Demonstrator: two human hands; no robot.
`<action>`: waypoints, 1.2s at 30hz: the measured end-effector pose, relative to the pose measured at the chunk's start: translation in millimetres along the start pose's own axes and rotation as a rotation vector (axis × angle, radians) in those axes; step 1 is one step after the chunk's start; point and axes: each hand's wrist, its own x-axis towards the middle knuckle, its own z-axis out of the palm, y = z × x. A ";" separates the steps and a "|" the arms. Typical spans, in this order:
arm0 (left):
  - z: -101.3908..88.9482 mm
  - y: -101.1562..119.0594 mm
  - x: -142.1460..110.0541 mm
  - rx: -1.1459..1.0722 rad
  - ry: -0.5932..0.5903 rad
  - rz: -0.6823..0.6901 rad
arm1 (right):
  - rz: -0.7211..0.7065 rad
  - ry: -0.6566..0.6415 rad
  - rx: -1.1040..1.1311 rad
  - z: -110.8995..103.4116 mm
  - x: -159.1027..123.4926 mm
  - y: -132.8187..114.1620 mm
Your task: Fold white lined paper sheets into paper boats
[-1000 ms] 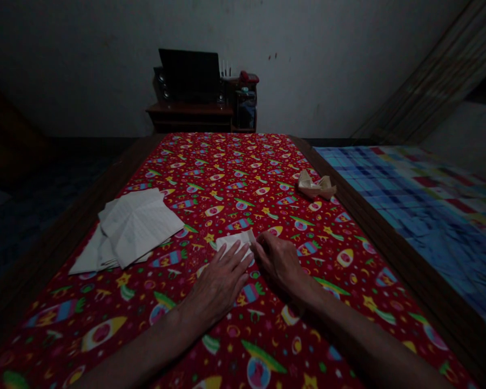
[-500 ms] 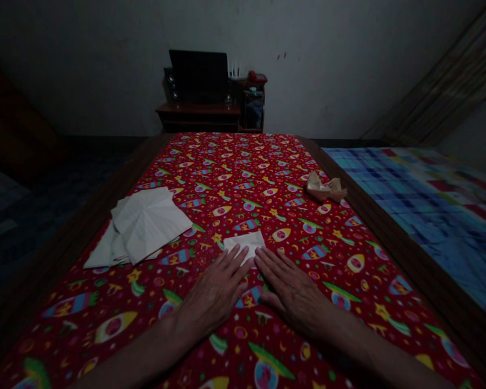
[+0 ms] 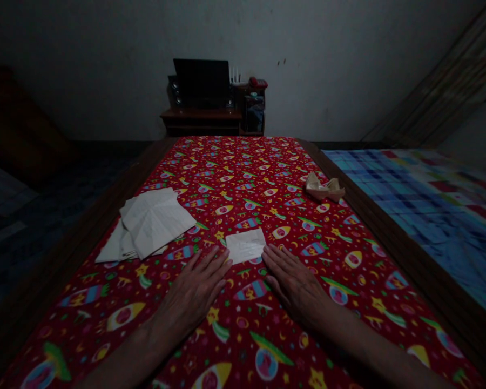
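A small folded sheet of white paper (image 3: 246, 246) lies flat on the red patterned cloth (image 3: 251, 335), between my hands. My left hand (image 3: 200, 283) rests palm down with its fingers stretched out, their tips at the paper's lower left corner. On the other side my right hand (image 3: 294, 281) also lies flat, fingertips at the paper's right edge. Neither hand grips anything. To the left lies a loose stack of creased white paper sheets (image 3: 157, 221). Farther off on the right stands a folded tan paper shape (image 3: 324, 187), somewhat like a boat.
Dark brown borders (image 3: 389, 248) run along both sides of the cloth. Against the far wall is a wooden desk (image 3: 202, 114) with a dark monitor (image 3: 201, 81), speakers and a red telephone (image 3: 258, 82). A blue checked cover (image 3: 389, 183) spreads out at the right.
Both hands have slid apart, the left one outward and the right one slightly right, uncovering more of the folded paper. The view has tilted a little.
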 end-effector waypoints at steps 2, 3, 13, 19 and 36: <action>-1.9 0.3 1.4 -0.036 0.017 -0.005 | -0.004 0.060 0.042 2.3 0.4 5.1; -3.2 0.4 3.3 -0.061 0.029 -0.007 | -0.005 0.093 0.069 3.0 1.4 8.4; -1.2 -16.0 55.7 -0.278 0.237 -0.057 | 0.366 0.122 0.192 -5.0 47.3 27.6; 23.0 -15.7 56.2 -0.307 0.220 -0.078 | 0.431 -0.013 0.217 6.3 51.2 26.3; -10.8 -8.7 62.6 -0.189 0.464 -0.090 | 0.071 0.466 0.104 2.8 45.4 26.2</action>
